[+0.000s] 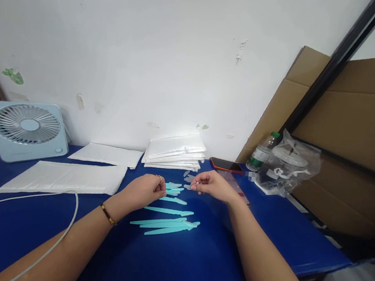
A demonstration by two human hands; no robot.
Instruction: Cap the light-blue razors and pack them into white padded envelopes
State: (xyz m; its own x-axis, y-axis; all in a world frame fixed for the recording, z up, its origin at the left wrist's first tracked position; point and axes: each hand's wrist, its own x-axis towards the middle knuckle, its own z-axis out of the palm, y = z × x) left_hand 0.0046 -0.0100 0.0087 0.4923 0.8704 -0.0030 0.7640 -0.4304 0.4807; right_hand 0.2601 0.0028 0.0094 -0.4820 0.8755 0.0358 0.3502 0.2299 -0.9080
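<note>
My left hand (pixel 145 190) rests on the blue table (pixel 195 265), fingers curled around the end of a turquoise plastic strip (pixel 173 188). My right hand (pixel 212 185) hovers just to the right, fingertips pinched on a small pale piece (pixel 195 186). Several long turquoise plastic strips (pixel 166 223) lie side by side in front of both hands, and one more strip (pixel 169 210) lies closer to the hands. A few small pale pieces (pixel 187 176) sit behind the hands.
A stack of white padded envelopes (pixel 175 151) stands by the wall, flat white envelopes (pixel 67 176) to the left. A small fan (pixel 25 130) with a white cable (pixel 66 226) is at far left. A phone (pixel 226 164), water bottle (pixel 262 153) and bagged cup (pixel 284 169) stand right.
</note>
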